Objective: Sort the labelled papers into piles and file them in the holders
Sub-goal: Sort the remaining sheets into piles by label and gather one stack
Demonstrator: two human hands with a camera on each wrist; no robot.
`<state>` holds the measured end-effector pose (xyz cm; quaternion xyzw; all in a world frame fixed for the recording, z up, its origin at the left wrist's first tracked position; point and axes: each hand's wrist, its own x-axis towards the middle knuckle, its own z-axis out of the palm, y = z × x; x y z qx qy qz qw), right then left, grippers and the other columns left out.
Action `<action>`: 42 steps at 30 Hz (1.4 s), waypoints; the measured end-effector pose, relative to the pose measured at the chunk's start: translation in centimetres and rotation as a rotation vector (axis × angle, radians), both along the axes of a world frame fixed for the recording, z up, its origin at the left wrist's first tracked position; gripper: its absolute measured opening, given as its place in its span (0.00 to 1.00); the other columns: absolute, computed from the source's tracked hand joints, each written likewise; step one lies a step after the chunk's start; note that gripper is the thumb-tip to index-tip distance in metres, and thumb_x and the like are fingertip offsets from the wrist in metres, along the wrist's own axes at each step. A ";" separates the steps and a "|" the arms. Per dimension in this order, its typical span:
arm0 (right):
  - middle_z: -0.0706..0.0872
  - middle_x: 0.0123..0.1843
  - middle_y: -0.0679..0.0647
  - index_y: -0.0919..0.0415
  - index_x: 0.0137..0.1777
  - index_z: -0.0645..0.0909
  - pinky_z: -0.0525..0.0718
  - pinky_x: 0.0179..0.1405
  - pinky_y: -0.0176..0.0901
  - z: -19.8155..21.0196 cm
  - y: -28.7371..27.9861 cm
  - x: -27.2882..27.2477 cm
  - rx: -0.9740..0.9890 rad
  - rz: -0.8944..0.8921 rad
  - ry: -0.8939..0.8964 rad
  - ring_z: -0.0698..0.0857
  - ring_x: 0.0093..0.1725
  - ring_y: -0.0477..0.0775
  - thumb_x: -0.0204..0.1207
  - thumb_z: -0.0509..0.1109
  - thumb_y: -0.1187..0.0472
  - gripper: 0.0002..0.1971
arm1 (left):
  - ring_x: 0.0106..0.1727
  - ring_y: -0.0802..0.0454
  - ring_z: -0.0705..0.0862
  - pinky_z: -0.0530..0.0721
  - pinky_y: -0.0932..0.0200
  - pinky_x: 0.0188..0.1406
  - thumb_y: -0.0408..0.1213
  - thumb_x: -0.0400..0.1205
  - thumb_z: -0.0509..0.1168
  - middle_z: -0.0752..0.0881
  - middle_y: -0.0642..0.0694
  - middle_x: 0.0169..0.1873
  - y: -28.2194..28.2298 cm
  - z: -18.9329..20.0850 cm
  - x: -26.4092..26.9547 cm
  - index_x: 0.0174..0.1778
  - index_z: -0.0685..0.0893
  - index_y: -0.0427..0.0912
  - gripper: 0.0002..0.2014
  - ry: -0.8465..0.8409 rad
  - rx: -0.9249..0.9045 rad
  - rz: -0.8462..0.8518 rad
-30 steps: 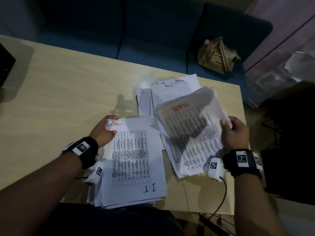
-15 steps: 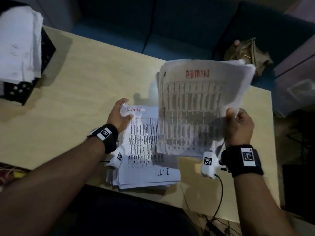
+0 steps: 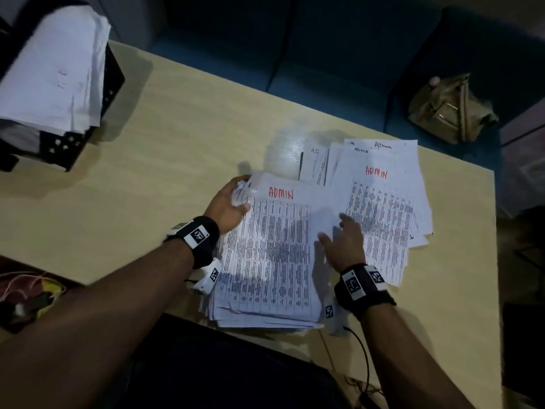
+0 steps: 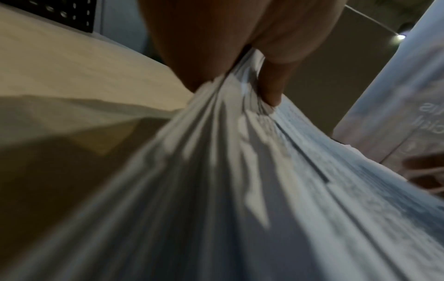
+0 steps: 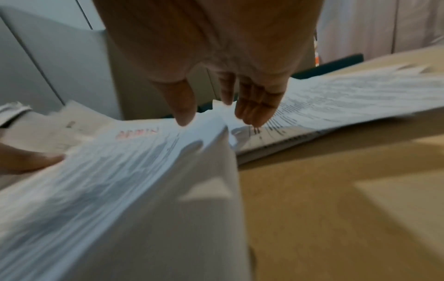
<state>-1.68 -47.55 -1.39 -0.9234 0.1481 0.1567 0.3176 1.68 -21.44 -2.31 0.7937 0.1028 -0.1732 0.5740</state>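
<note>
- Lying at the near edge of the counter (image 3: 153,160), a thick stack of printed papers (image 3: 265,261) is seen, its top sheet marked "ADMIN" in red.
- The far left corner of the stack is gripped by the left hand (image 3: 227,205); fingers (image 4: 271,89) are curled into the crumpled sheets.
- The right hand (image 3: 345,246) is held flat over the stack's right edge, fingers (image 5: 254,106) straight and spread; nothing is grasped.
- A second pile, the ADMIN pile (image 3: 383,208), is fanned out just right of the stack, partly overlapped by it.
- A black perforated holder (image 3: 112,84), loaded with white sheets, is noted at the far left of the counter.
- A tan handbag (image 3: 451,110) is seen on the blue sofa (image 3: 324,63) beyond the counter.
</note>
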 end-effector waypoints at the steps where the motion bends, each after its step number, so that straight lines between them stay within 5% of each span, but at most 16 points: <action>1: 0.68 0.77 0.64 0.65 0.79 0.61 0.65 0.75 0.50 0.0 -0.1 0.6 -0.036 -0.023 -0.034 0.68 0.77 0.62 0.75 0.72 0.57 0.35 | 0.57 0.52 0.83 0.82 0.65 0.42 0.26 0.79 0.66 0.77 0.48 0.70 -0.1 0.1 -0.1 0.76 0.68 0.55 0.32 -0.002 -0.005 -0.018; 3: 0.59 0.81 0.63 0.65 0.82 0.54 0.56 0.79 0.48 -0.1 0.0 2.3 -0.070 -0.002 -0.088 0.60 0.80 0.63 0.76 0.72 0.55 0.40 | 0.59 0.53 0.81 0.82 0.68 0.43 0.25 0.79 0.66 0.77 0.49 0.71 -0.4 0.8 -0.4 0.77 0.67 0.56 0.32 -0.031 -0.036 -0.056; 6: 0.54 0.82 0.60 0.57 0.82 0.55 0.63 0.76 0.50 -0.4 1.2 4.4 -0.066 0.122 -0.068 0.64 0.78 0.64 0.76 0.71 0.53 0.38 | 0.63 0.48 0.82 0.88 0.52 0.54 0.20 0.79 0.64 0.71 0.56 0.72 -0.8 1.5 -0.7 0.78 0.64 0.60 0.38 -0.018 -0.062 -0.139; 9: 0.62 0.79 0.61 0.50 0.79 0.64 0.73 0.70 0.62 -0.6 2.6 5.2 -0.119 0.204 -0.013 0.68 0.74 0.67 0.77 0.69 0.50 0.31 | 0.38 0.57 0.86 0.84 0.58 0.29 0.15 0.77 0.59 0.71 0.52 0.71 -1.2 1.6 -1.0 0.72 0.69 0.63 0.38 0.042 -0.111 -0.170; 12: 0.70 0.74 0.61 0.50 0.75 0.71 0.75 0.68 0.60 -0.7 3.8 4.7 -0.185 0.317 -0.028 0.71 0.70 0.66 0.78 0.66 0.48 0.26 | 0.50 0.57 0.82 0.85 0.58 0.36 0.16 0.77 0.61 0.71 0.54 0.71 -1.4 1.0 -1.1 0.69 0.73 0.64 0.36 0.066 -0.147 -0.133; 15: 0.71 0.75 0.58 0.51 0.74 0.73 0.72 0.72 0.58 -1.1 3.0 4.5 -0.076 0.374 -0.060 0.70 0.72 0.61 0.80 0.64 0.48 0.24 | 0.35 0.59 0.76 0.76 0.65 0.29 0.21 0.79 0.61 0.73 0.52 0.74 -1.2 0.1 -1.3 0.59 0.77 0.68 0.30 0.086 -0.092 -0.172; 19: 0.75 0.73 0.60 0.54 0.68 0.80 0.71 0.69 0.52 -1.2 -3.5 5.5 -0.154 -0.030 -0.243 0.75 0.71 0.62 0.77 0.69 0.53 0.20 | 0.27 0.50 0.75 0.75 0.58 0.23 0.27 0.81 0.64 0.72 0.53 0.71 -0.4 -0.5 -1.0 0.56 0.75 0.66 0.23 0.102 -0.029 -0.195; 21: 0.72 0.75 0.62 0.56 0.70 0.77 0.71 0.69 0.58 -1.3 -7.6 5.0 -0.321 -0.316 -0.134 0.72 0.72 0.66 0.73 0.73 0.53 0.25 | 0.28 0.51 0.75 0.75 0.58 0.22 0.27 0.82 0.63 0.69 0.55 0.71 -0.3 -0.6 -0.9 0.58 0.73 0.64 0.22 0.081 0.031 -0.229; 24: 0.64 0.78 0.67 0.62 0.78 0.61 0.67 0.70 0.67 -1.1 -11.4 3.4 -0.415 -0.470 0.117 0.64 0.76 0.69 0.69 0.76 0.47 0.42 | 0.21 0.54 0.70 0.70 0.62 0.17 0.24 0.83 0.60 0.65 0.56 0.67 -0.5 -1.0 -0.7 0.62 0.71 0.58 0.22 0.104 0.052 -0.227; 30: 0.70 0.76 0.68 0.67 0.78 0.60 0.71 0.73 0.61 -1.5 -13.5 3.1 -0.206 -0.497 0.039 0.71 0.74 0.69 0.67 0.81 0.60 0.44 | 0.39 0.56 0.72 0.77 0.52 0.42 0.23 0.80 0.62 0.67 0.59 0.76 -0.4 -1.6 0.2 0.57 0.70 0.63 0.25 0.043 0.048 -0.285; 35: 0.83 0.57 0.72 0.71 0.60 0.75 0.80 0.54 0.57 -0.8 -12.9 4.4 -0.305 -0.374 -0.147 0.83 0.56 0.73 0.75 0.69 0.64 0.16 | 0.50 0.49 0.74 0.79 0.48 0.42 0.22 0.80 0.62 0.70 0.59 0.73 -0.3 -2.0 0.3 0.57 0.71 0.64 0.26 0.077 0.023 -0.254; 40: 0.85 0.54 0.66 0.62 0.71 0.73 0.80 0.52 0.51 0.5 -11.4 6.7 -0.129 -0.306 -0.161 0.84 0.54 0.68 0.75 0.70 0.68 0.24 | 0.49 0.45 0.79 0.79 0.52 0.36 0.22 0.80 0.62 0.72 0.57 0.70 -0.4 -2.1 0.3 0.57 0.71 0.63 0.25 0.093 0.017 -0.225; 42: 0.87 0.53 0.67 0.61 0.65 0.78 0.80 0.49 0.50 1.1 -11.3 7.0 -0.175 -0.278 -0.202 0.85 0.53 0.69 0.75 0.68 0.66 0.18 | 0.50 0.45 0.79 0.79 0.53 0.37 0.23 0.80 0.62 0.73 0.56 0.70 -0.3 -2.0 0.2 0.57 0.71 0.64 0.26 0.073 0.035 -0.234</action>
